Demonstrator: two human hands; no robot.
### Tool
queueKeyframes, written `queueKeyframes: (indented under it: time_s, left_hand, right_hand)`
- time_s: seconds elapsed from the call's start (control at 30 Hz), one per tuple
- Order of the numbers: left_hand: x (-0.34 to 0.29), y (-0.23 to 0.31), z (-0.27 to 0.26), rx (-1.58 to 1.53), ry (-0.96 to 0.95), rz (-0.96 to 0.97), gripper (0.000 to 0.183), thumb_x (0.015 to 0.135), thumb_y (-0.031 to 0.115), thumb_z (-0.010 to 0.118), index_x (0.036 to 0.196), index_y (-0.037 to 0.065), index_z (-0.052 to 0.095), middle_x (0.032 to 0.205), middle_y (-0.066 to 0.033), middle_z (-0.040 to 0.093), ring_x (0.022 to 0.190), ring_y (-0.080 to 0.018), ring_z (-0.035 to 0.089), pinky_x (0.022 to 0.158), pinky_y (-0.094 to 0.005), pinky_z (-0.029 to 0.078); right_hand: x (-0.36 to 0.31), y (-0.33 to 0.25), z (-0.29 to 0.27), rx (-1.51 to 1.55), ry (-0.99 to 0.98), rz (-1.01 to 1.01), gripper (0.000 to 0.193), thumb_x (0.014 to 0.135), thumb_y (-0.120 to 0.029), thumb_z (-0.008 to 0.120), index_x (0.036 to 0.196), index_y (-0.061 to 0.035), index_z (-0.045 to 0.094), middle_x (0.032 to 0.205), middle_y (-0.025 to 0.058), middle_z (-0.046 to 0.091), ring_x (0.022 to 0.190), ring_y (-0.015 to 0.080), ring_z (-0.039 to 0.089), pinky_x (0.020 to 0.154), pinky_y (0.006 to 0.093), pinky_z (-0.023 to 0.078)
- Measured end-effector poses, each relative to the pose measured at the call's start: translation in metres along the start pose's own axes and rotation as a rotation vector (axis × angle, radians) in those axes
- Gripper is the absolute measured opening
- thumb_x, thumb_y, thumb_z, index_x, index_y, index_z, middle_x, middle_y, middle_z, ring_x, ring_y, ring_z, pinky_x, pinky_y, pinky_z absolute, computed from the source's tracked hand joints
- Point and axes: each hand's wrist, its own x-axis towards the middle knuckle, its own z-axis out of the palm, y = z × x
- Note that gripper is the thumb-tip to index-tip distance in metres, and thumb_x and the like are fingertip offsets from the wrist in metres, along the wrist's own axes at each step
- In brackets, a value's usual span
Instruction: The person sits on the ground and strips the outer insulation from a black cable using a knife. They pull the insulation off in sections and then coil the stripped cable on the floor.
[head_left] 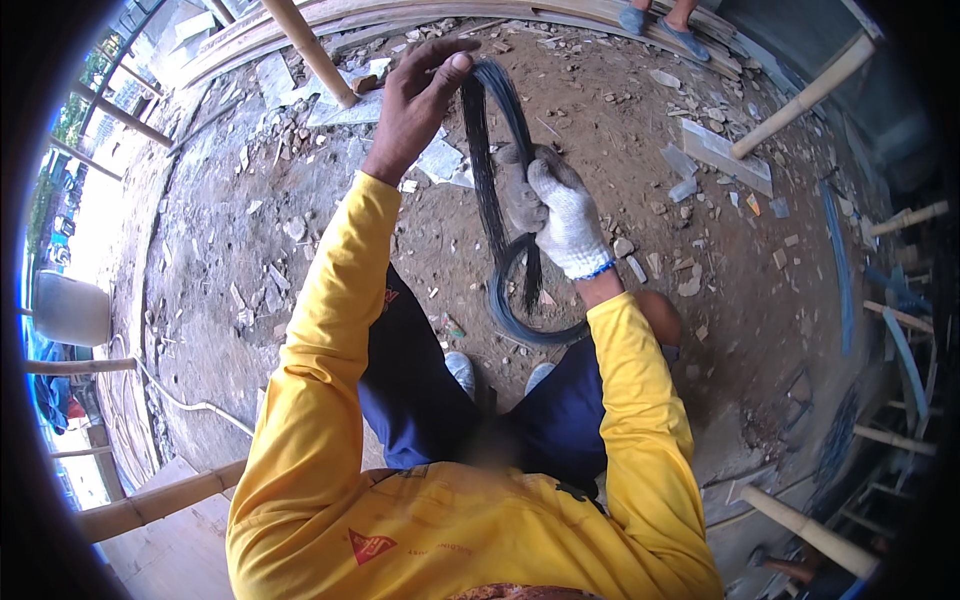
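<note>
A bundle of thin dark tie wire (482, 160) is doubled over in front of me, with its bend at the top and loose ends hanging down. My left hand (415, 100), bare, is at that bend, its thumb and fingers closed on the wire and the index finger reaching past it. In a white knitted glove with a grey palm, my right hand (562, 208) grips one side of the bundle lower down. Below the glove the wire curls into a round loop (510, 310) above my legs. The palm side of the right hand is partly hidden.
Rubble and broken tile pieces litter the dirt floor (290, 230). Bamboo poles (312, 52) stand around, with long planks (400, 14) at the far edge. Another person's feet (684, 38) are at the far right. A grey barrel (70, 308) stands left; blue strips (838, 265) lie right.
</note>
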Motion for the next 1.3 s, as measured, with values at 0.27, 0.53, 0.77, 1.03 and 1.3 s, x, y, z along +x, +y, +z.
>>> queueKeyframes:
  time_s: [0.27, 0.53, 0.77, 1.03, 1.3]
  left_hand:
    - [-0.012, 0.012, 0.005, -0.533, -0.262, -0.181, 0.044, 0.109, 0.038, 0.065, 0.140, 0.006, 0.069, 0.083, 0.0055, 0.055, 0.073, -0.0064, 0.055, 0.069, -0.0230, 0.048]
    - [-0.020, 0.020, 0.011, -0.321, -0.259, -0.216, 0.038, 0.108, 0.038, 0.065, 0.121, 0.003, 0.073, 0.080, 0.0069, 0.056, 0.068, -0.0026, 0.044, 0.061, -0.0193, 0.034]
    - [-0.022, 0.026, 0.028, -0.187, -0.373, -0.016, 0.040, 0.104, 0.039, 0.071, 0.114, 0.000, 0.075, 0.099, -0.0028, 0.075, 0.088, -0.0093, 0.064, 0.076, -0.0261, 0.051]
    - [-0.029, 0.021, 0.023, -0.151, -0.486, -0.009, 0.038, 0.104, 0.035, 0.072, 0.110, -0.003, 0.075, 0.103, -0.0078, 0.077, 0.098, -0.0174, 0.070, 0.092, -0.0342, 0.055]
    - [-0.015, 0.020, 0.001, -0.198, -0.363, -0.047, 0.029, 0.104, 0.025, 0.071, 0.119, 0.000, 0.075, 0.115, -0.0107, 0.078, 0.111, -0.0197, 0.073, 0.104, -0.0343, 0.057]
  right_hand:
    - [-0.006, 0.000, -0.011, 0.125, -0.208, 0.040, 0.042, 0.112, -0.036, 0.054, 0.133, -0.0003, 0.060, 0.070, -0.0055, 0.039, 0.053, 0.0075, 0.035, 0.051, 0.0268, 0.029]
    - [-0.005, 0.001, -0.002, -0.042, 0.075, 0.013, 0.055, 0.113, -0.049, 0.048, 0.130, 0.0015, 0.064, 0.080, 0.0004, 0.060, 0.061, 0.0121, 0.052, 0.061, 0.0298, 0.044]
    - [-0.010, -0.001, -0.010, -0.171, -0.035, 0.093, 0.054, 0.110, -0.056, 0.050, 0.119, -0.0052, 0.065, 0.068, -0.0020, 0.047, 0.058, 0.0144, 0.043, 0.062, 0.0326, 0.038]
    - [-0.013, 0.006, -0.024, -0.065, -0.190, 0.235, 0.048, 0.110, -0.054, 0.051, 0.114, -0.0082, 0.065, 0.064, -0.0043, 0.039, 0.056, 0.0104, 0.035, 0.059, 0.0309, 0.032]
    - [-0.010, 0.026, -0.017, -0.276, -0.074, 0.082, 0.053, 0.111, -0.051, 0.051, 0.116, -0.0006, 0.065, 0.071, -0.0021, 0.053, 0.063, 0.0103, 0.049, 0.061, 0.0305, 0.042]
